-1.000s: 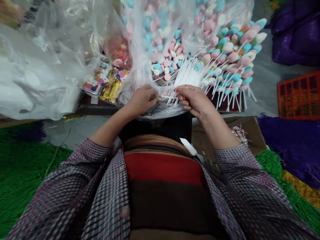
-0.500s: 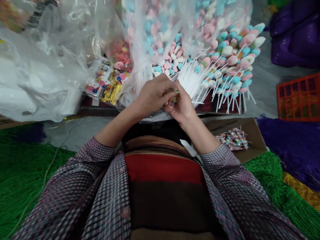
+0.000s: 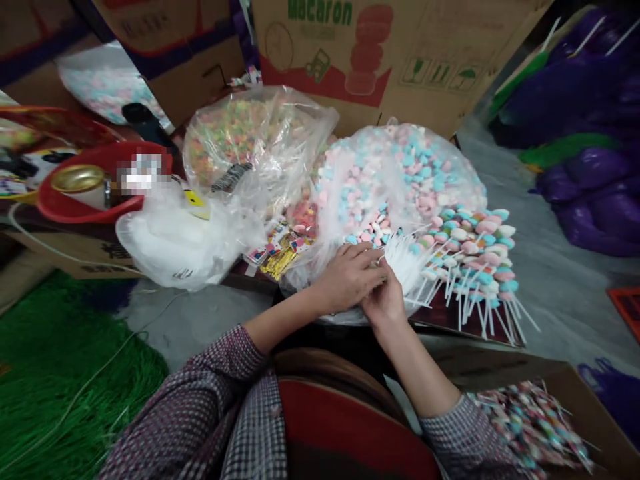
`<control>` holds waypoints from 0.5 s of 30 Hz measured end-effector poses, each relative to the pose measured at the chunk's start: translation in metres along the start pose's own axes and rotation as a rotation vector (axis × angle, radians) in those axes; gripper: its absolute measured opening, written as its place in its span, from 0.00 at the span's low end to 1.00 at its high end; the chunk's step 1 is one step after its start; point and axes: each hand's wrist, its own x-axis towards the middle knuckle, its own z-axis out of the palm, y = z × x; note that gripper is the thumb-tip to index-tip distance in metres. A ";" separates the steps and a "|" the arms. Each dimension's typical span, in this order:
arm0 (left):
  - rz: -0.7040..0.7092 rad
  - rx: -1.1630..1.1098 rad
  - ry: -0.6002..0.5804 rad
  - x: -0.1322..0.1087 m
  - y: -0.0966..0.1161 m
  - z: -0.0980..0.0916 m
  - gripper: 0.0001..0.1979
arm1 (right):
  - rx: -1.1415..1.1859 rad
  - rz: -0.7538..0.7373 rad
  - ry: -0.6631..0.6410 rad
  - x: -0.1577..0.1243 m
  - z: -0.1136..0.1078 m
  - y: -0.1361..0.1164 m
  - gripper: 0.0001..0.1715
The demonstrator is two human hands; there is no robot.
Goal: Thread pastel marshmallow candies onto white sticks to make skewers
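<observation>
My left hand (image 3: 350, 277) and my right hand (image 3: 387, 300) meet at the table's front edge. The left fingers are bent, with their tips against the right hand. My right hand is curled closed, and whatever lies between the hands is hidden. Right beside them is a bundle of white sticks (image 3: 406, 263). Loose pink, white and blue candies (image 3: 367, 233) lie just beyond my left fingers, at the mouth of a big clear bag of candies (image 3: 415, 160). To the right, candy skewers (image 3: 475, 250) are piled with their sticks pointing toward me.
Left of my hands lie gold twist ties (image 3: 283, 260), red gummies (image 3: 303, 217) and a white plastic bag (image 3: 175, 233). Behind are a bag of colourful gummies (image 3: 240, 133) and a cardboard carton (image 3: 400, 60). A red basin (image 3: 70, 207) stands far left. Below right, an open box (image 3: 555, 373) holds wrapped skewers.
The view has tilted up and swung left, bringing the carton and basin in. Green and red gummies seen between my hands before are now hidden; my left fingers reach further over the right hand.
</observation>
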 end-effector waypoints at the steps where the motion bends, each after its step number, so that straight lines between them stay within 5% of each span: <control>1: -0.002 -0.026 0.006 -0.001 0.000 0.000 0.11 | 0.038 0.027 0.030 -0.002 0.004 0.000 0.06; 7: -0.053 -0.170 0.164 -0.002 -0.025 -0.017 0.16 | 0.010 0.013 0.020 -0.010 0.017 0.000 0.10; 15: -0.713 0.233 0.210 0.026 -0.132 -0.066 0.22 | -0.172 0.046 -0.043 -0.005 0.043 -0.017 0.15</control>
